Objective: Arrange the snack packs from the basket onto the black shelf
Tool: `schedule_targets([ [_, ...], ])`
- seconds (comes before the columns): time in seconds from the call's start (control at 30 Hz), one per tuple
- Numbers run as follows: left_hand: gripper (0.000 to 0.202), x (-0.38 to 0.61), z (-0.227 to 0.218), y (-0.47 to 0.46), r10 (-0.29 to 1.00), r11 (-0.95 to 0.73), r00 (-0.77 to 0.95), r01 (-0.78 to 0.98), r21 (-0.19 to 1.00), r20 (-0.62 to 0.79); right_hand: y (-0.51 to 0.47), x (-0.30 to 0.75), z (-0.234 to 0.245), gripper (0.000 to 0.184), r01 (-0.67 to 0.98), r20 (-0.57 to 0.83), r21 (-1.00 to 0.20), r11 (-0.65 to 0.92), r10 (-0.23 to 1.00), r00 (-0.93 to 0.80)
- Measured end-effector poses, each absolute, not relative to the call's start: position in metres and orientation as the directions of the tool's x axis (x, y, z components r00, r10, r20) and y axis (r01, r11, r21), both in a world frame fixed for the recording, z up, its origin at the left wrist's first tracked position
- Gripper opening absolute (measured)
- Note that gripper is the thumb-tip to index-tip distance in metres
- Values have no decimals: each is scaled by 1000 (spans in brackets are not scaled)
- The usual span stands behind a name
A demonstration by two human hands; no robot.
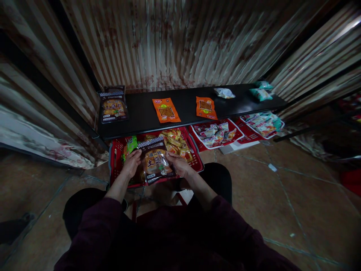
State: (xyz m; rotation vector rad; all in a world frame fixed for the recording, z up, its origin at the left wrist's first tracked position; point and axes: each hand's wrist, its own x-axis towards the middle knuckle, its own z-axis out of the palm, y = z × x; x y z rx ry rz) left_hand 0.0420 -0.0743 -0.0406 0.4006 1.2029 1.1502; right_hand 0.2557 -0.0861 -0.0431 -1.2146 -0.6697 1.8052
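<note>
Two dark-clad knees [218, 180] stand apart, with tiled floor [282, 210] open to their right. Beyond them, the left hand [132, 164] and the right hand [178, 165] are set apart, each closed on one side edge of a brown snack packet [155, 162]. The packet is held printed face up over the near part of a red basket [113, 162]; in this dim light it cannot be told whether its lower edge touches the basket's rim. Yellow-wrapped snacks [176, 141] lie in the basket to the packet's right, a green packet [131, 145] to its left. The basket's far end meets the front edge of a black shelf [138, 109]. Brown packets [113, 107] occupy the shelf's left end; two orange packets [166, 110] lie near its front edge, well apart, shelf surface showing between them. Farther right are a white packet [225, 93] and teal packets [261, 94]. A striped curtain [169, 45] hangs behind the rear edge.
</note>
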Motion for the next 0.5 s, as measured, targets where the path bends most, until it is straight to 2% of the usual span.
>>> schedule_targets([
  [0.3,24,40,-47,-66,798,350,-328,-430,832,-505,-92,253,-26,25,-375,-578,-694,-614,786,-217],
  [0.5,18,36,-38,-63,778,311,-381,-458,833,-500,-99,257,-19,20,-355,-549,-721,-595,803,-231],
])
